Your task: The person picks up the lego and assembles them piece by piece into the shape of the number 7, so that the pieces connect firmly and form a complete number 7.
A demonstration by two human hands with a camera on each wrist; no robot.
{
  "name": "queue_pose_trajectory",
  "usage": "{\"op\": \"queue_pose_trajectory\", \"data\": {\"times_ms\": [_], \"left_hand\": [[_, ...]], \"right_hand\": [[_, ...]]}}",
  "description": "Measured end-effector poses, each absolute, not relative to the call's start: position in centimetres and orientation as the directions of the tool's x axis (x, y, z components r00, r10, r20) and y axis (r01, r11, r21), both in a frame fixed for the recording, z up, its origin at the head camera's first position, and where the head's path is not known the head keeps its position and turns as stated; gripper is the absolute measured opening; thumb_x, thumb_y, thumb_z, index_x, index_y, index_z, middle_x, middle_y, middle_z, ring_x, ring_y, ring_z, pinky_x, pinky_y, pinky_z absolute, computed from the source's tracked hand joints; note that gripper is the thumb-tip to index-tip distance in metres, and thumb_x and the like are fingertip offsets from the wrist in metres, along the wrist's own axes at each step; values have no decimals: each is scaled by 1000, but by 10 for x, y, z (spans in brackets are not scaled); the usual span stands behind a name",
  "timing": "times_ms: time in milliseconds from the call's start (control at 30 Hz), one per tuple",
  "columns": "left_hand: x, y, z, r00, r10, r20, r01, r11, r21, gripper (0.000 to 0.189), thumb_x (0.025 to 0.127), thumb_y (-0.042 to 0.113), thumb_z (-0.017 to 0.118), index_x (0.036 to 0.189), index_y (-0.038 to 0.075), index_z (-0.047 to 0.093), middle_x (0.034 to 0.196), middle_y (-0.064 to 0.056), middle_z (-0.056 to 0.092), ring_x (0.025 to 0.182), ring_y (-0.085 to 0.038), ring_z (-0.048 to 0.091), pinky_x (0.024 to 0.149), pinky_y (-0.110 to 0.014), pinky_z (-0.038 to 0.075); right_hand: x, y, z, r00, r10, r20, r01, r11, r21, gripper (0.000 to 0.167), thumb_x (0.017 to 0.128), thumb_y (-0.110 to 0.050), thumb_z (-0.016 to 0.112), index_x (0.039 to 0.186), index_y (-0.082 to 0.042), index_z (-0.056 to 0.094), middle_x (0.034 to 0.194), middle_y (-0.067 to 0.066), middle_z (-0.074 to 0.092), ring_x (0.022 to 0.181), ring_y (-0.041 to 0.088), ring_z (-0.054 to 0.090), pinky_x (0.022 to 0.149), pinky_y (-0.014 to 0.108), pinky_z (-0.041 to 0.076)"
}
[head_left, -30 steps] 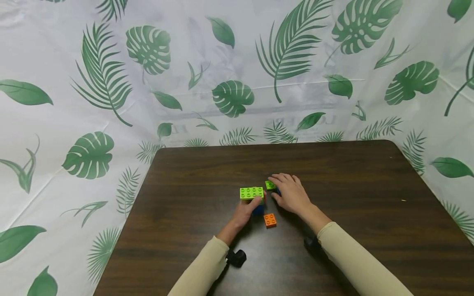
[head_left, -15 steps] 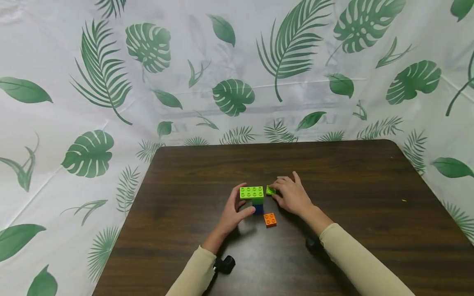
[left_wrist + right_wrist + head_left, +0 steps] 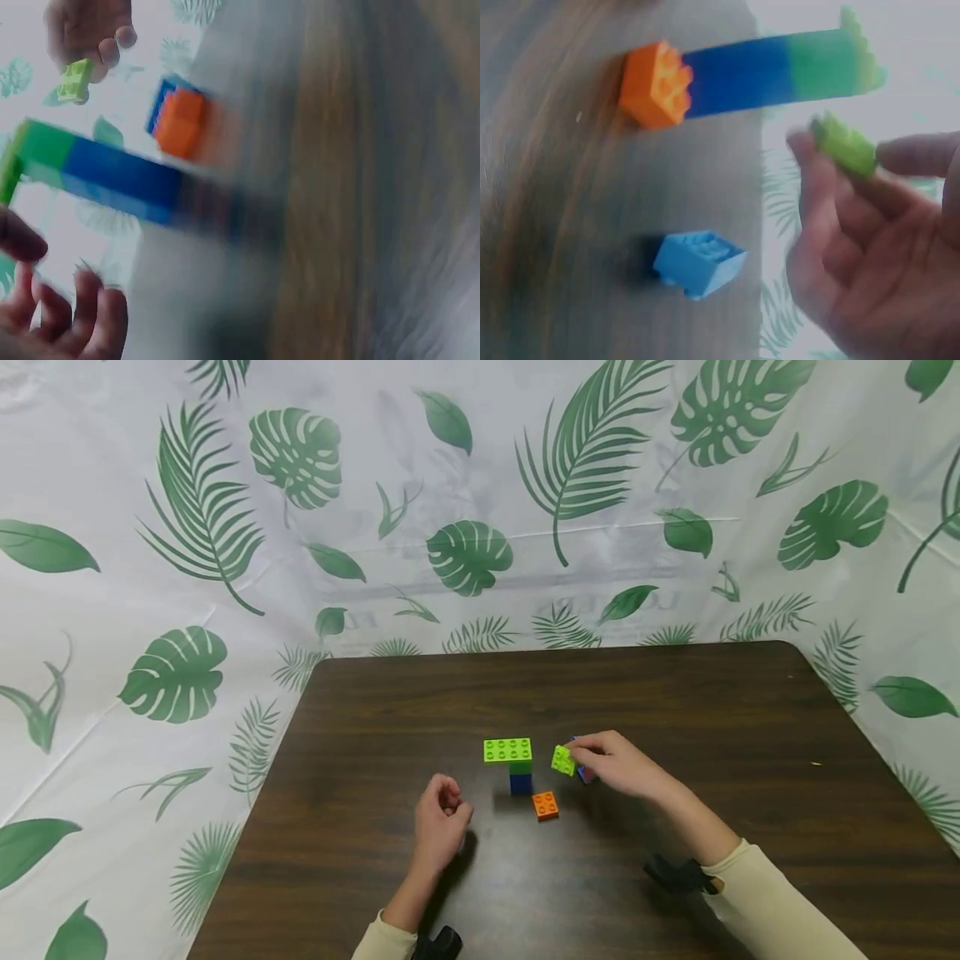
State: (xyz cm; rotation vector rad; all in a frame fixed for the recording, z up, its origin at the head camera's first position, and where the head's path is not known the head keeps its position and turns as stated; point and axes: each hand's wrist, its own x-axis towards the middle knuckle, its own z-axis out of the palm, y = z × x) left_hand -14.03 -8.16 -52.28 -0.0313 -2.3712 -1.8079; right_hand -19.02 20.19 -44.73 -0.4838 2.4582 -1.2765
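A small lime-green toy brick (image 3: pixel 562 760), two studs by two, is pinched between the thumb and fingers of my right hand (image 3: pixel 618 764), lifted off the table. Left of it stands a brick tower: dark blue (image 3: pixel 521 784) below, green (image 3: pixel 521 768) above, and a long lime brick (image 3: pixel 507 750) on top that overhangs to the left. My left hand (image 3: pixel 441 827) is apart from the tower on its near left, fingers loosely curled around nothing. An orange brick (image 3: pixel 545 805) lies just in front of the tower. A blue brick (image 3: pixel 701 262) rests with its hollow side up, partly hidden under my right hand in the head view.
The dark wooden table (image 3: pixel 675 693) carries all the bricks. Behind it hangs a white curtain (image 3: pixel 390 452) printed with green leaves. A small pale scrap (image 3: pixel 816 763) lies far to the right. The left wrist view is blurred.
My left hand has let go of the tower and drawn back toward me, to the left. My right hand has picked up the small lime brick and moved it slightly right and nearer.
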Motion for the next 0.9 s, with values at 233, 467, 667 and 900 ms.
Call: {"op": "queue_pose_trajectory", "data": {"times_ms": [233,467,667,900], "left_hand": [[-101,-62,-493,-944,158,290,324,266,908,32,79,16,82,102,18,61,81,2,59,63,-11,60,53,-27,54],[-95,-53,-494,-905,93,414,418,363,833,42,71,30,90,100,16,64,82,8,59,65,-9,60,52,-26,55],[-99,-54,-499,-944,28,329,324,272,906,34,69,21,92,93,18,68,78,6,66,62,-14,64,52,-29,56],[-104,-59,-496,-993,18,116,118,94,989,33,70,11,89,98,8,72,91,-3,70,81,-19,67,66,-32,58]], "right_hand": [[-156,175,-452,-694,-694,-193,-6,274,-962,29,103,-21,50,115,0,67,92,12,69,78,34,66,69,41,55],[-136,146,-465,-701,-686,-193,138,135,-981,26,101,-17,54,109,7,60,86,14,71,75,21,70,65,33,56],[-133,144,-469,-713,-667,-215,217,82,-973,28,102,-20,52,111,7,56,95,19,71,84,30,72,70,36,57],[-136,153,-474,-713,-650,-263,219,150,-964,32,102,-24,55,118,4,56,103,23,70,83,28,72,71,45,57]]}}
